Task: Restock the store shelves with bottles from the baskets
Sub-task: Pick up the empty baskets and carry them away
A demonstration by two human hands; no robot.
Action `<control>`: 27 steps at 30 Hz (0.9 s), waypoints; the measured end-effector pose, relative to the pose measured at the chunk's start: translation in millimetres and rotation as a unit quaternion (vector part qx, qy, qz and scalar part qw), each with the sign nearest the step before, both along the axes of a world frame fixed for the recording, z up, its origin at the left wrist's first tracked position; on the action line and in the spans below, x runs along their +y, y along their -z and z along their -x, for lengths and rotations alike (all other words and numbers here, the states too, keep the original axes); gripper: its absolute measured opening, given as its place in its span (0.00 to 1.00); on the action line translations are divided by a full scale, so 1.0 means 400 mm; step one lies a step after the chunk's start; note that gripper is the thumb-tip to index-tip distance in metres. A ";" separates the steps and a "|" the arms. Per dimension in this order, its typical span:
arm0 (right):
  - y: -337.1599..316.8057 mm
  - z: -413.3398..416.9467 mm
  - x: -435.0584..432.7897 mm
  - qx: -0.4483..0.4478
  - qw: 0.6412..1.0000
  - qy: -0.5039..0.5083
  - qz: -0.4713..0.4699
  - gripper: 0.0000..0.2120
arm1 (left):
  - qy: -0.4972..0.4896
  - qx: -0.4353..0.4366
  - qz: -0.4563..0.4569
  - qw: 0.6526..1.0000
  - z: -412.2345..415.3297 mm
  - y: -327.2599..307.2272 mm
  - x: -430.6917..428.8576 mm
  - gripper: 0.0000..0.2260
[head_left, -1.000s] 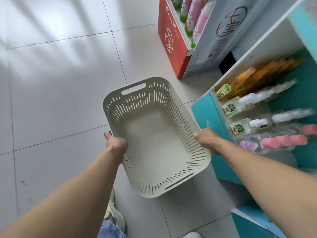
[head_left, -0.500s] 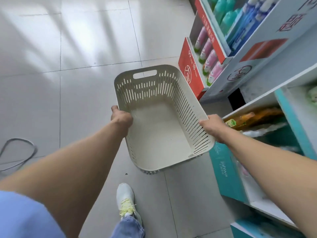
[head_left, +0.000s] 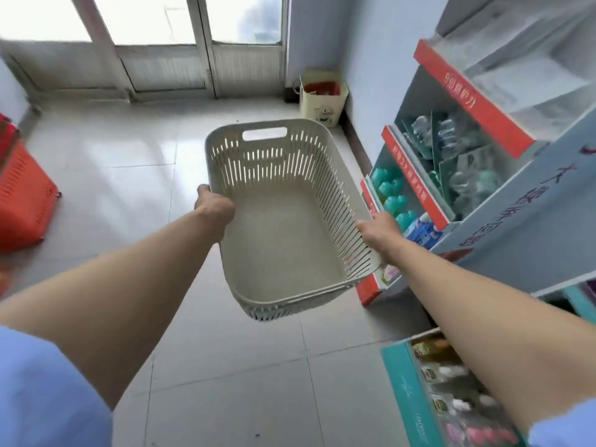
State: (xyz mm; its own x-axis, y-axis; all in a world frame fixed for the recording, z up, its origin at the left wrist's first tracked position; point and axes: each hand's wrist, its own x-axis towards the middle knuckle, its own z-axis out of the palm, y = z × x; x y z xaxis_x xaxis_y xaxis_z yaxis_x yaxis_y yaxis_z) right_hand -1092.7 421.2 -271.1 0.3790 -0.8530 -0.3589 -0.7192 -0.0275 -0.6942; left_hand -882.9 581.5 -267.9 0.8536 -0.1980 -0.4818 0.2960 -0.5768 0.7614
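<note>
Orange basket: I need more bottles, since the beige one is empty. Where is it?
In the head view the orange basket sits on the floor at the far left edge, well left of the left hand gripping the beige basket.

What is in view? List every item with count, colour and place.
Slotted plastic laundry-style basket: one, beige, empty, held above the floor, centre.
Plastic shopping basket: one, orange-red, on the floor, far left.
Small waste bin: one, cream, in the far corner by the wall.
Red-edged cardboard display stand: one, right, tiers holding teal bottles.
Teal-fronted shelf unit: one, lower right, bottles blurred.
Glass doors: far wall.
Left hand: grips the basket's left rim.
Right hand: grips its right rim.
</note>
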 end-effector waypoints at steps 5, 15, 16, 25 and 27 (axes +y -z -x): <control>-0.117 -0.139 -0.110 -0.002 0.999 -0.009 0.034 0.10 | -0.055 0.009 0.059 0.997 -0.144 -0.130 -0.119 0.08; -0.137 -0.411 -0.404 -0.003 0.999 -0.042 0.023 0.13 | 0.015 -0.021 0.039 0.999 -0.405 -0.169 -0.362 0.14; -0.139 -0.433 -0.422 -0.002 0.999 -0.040 0.022 0.13 | 0.017 -0.023 0.035 0.999 -0.426 -0.169 -0.378 0.14; -0.111 -0.640 -0.567 0.024 0.999 -0.027 0.021 0.12 | 0.035 0.027 0.051 0.998 -0.645 -0.143 -0.538 0.07; -0.089 -0.692 -0.599 0.035 0.999 -0.008 0.022 0.11 | 0.051 0.047 0.051 0.996 -0.703 -0.122 -0.579 0.07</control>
